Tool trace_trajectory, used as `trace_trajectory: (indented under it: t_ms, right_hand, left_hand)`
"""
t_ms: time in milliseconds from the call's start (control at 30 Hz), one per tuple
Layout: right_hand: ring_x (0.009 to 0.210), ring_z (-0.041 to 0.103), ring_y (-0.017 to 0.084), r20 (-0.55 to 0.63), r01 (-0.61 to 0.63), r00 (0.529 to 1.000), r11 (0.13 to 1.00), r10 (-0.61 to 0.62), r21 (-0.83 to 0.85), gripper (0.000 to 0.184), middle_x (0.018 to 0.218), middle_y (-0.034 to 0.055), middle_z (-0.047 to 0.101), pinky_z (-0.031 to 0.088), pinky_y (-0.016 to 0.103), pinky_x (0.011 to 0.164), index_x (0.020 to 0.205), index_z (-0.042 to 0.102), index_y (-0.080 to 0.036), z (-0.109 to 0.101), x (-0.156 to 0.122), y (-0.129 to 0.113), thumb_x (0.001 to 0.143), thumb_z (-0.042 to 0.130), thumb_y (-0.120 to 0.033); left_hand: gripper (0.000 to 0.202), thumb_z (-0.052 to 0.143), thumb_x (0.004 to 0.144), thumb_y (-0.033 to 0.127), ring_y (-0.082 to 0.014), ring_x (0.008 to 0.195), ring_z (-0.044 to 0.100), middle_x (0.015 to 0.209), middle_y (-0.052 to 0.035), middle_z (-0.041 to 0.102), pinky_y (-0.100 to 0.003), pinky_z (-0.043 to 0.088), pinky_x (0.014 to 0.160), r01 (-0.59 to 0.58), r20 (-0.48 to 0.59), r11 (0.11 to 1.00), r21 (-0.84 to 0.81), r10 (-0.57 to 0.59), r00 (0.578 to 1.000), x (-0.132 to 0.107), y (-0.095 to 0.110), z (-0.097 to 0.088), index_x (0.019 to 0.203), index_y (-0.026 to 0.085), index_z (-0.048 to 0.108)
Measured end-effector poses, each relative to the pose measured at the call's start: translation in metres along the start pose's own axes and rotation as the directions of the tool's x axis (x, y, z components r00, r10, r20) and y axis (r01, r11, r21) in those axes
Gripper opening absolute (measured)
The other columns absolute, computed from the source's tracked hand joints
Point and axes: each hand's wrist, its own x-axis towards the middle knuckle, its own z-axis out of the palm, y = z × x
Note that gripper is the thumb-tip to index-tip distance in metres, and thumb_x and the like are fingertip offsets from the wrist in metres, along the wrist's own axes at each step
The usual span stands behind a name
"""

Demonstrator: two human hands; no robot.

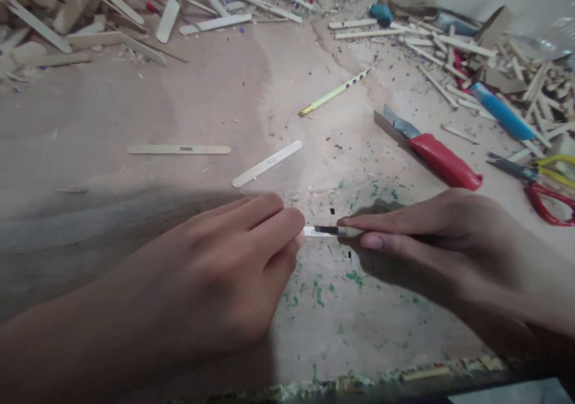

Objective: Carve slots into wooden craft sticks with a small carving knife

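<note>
My left hand (242, 260) is closed, fingers pinched on a pale craft stick (309, 231) lying against the table; most of the stick is hidden under the hand. My right hand (440, 248) grips a small carving knife (341, 231) by its light handle. Its dark blade points left and rests over the exposed end of the stick. Just beyond my left hand, a slanted craft stick (268, 164) carries a small drawn mark. Farther left lies another craft stick (179, 150), level, with a dark mark or slot at its middle.
Behind lies a yellow pencil (335, 92). To the right are a blade with a red-wrapped handle (444, 161), scissors with red and yellow handles (539, 182) and a blue-handled tool (503, 111). Piles of wooden sticks (76, 8) line the back. Green shavings (318, 293) dot the table.
</note>
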Motion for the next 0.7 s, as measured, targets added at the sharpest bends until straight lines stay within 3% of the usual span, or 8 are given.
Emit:
trace_trajectory:
  t_ms: [67,233,333,500,700]
  right_hand:
    - [0.062,0.068,0.014,0.003,0.022,1.0,0.999,-0.022,0.023,0.035,0.081,0.0001,0.085,0.054,0.026,0.054,0.138,0.105,-0.027,-0.001,0.0,0.002,0.131,0.08,-0.05]
    - [0.078,0.089,0.019,-0.019,0.159,0.986,0.98,-0.163,-0.119,0.031,0.107,0.0061,0.1,0.071,0.03,0.067,0.151,0.101,-0.024,-0.008,-0.002,-0.002,0.13,0.08,-0.034]
    - [0.083,0.094,0.022,0.013,0.247,0.968,0.948,-0.249,-0.202,0.035,0.112,0.0094,0.1,0.069,0.032,0.063,0.156,0.098,-0.021,-0.01,-0.002,-0.002,0.134,0.074,-0.033]
    - [0.083,0.094,0.021,0.054,0.384,0.919,0.86,-0.39,-0.336,0.037,0.115,0.0136,0.1,0.068,0.033,0.065,0.157,0.095,-0.013,-0.013,0.002,0.003,0.136,0.071,-0.031]
    - [0.087,0.095,0.024,0.049,0.391,0.915,0.849,-0.401,-0.355,0.036,0.119,0.0128,0.1,0.068,0.037,0.064,0.158,0.094,-0.018,-0.016,0.001,0.005,0.137,0.068,-0.033]
  left_hand:
    - [0.062,0.04,0.131,0.003,-0.0221,0.085,0.079,0.095,-0.0044,0.079,-0.035,0.073,0.082,-0.028,-0.024,0.999,0.034,0.029,0.999,0.001,-0.001,-0.001,0.087,0.018,0.08]
    - [0.065,0.039,0.131,0.001,-0.0237,0.084,0.081,0.093,-0.0058,0.081,-0.037,0.072,0.075,-0.084,-0.026,0.991,0.105,0.087,0.996,-0.001,-0.004,-0.001,0.089,0.016,0.085]
    - [0.063,0.038,0.13,-0.002,-0.0251,0.085,0.083,0.097,-0.0077,0.084,-0.04,0.071,0.074,-0.165,-0.009,0.969,0.181,0.17,0.985,-0.002,-0.006,-0.006,0.092,0.015,0.086]
    - [0.062,0.038,0.13,-0.002,-0.0275,0.089,0.085,0.104,-0.0096,0.087,-0.044,0.071,0.075,-0.179,0.026,0.964,0.197,0.178,0.984,0.0,-0.007,-0.012,0.099,0.013,0.089]
    - [0.057,0.043,0.128,-0.003,-0.0272,0.089,0.084,0.1,-0.0084,0.085,-0.044,0.071,0.074,-0.176,0.019,0.968,0.179,0.175,0.984,-0.004,-0.007,-0.008,0.101,0.011,0.091]
